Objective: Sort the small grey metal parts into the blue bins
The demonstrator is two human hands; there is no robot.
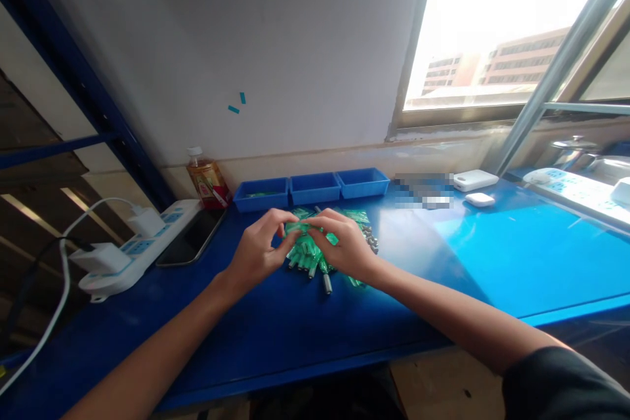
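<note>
My left hand (pixel 260 246) and my right hand (pixel 344 243) meet over the middle of the blue table, thumbs and forefingers pinched. Between the fingertips is a piece of green see-through plastic film (pixel 302 226), partly covered by the fingers. Whether anything is inside the film I cannot tell. Below the hands lies a pile of small metal cylinders, several wrapped in green film (pixel 309 248). One metal cylinder (pixel 327 284) sticks out of the pile toward me. Bare metal pieces (pixel 370 239) sit at the pile's right side, beyond my right hand.
Three blue trays (pixel 315 188) stand in a row behind the pile; the left one holds something green. To the left are a drink bottle (pixel 204 177), a phone (pixel 189 239) and a power strip (pixel 142 246). White cases (pixel 475 180) lie at the back right, near another power strip (pixel 571 187).
</note>
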